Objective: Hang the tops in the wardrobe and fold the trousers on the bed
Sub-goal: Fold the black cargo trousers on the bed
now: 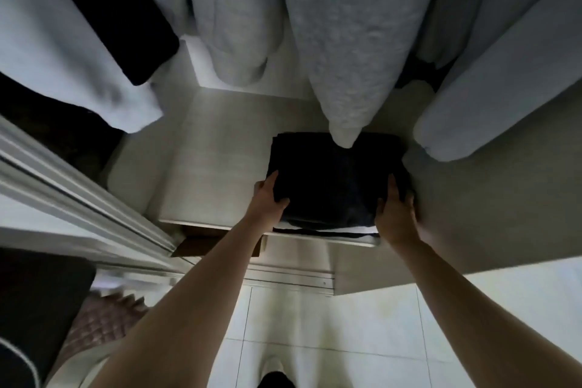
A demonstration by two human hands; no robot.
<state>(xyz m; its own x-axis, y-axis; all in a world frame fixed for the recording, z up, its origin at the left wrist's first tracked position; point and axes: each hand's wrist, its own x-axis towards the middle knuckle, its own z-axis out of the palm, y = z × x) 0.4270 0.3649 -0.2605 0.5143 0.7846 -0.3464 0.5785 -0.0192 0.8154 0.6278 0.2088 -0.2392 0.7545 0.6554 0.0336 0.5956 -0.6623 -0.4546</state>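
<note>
Folded dark trousers [335,178] held at both sides on a pale wardrobe shelf [217,154].

Left hand [267,198] grasping the left edge, right hand [395,211] grasping the right; grey tops [343,41] hanging above, tiled floor [315,324] below.

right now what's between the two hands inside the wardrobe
In the head view, the folded dark trousers fill the stretch between the left hand and the right hand, resting on the wardrobe shelf.

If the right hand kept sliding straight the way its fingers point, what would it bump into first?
Probably the pale hanging top whose tip dangles over the far edge of the folded dark trousers. The right hand grips those trousers now; depth is hard to judge.
</note>
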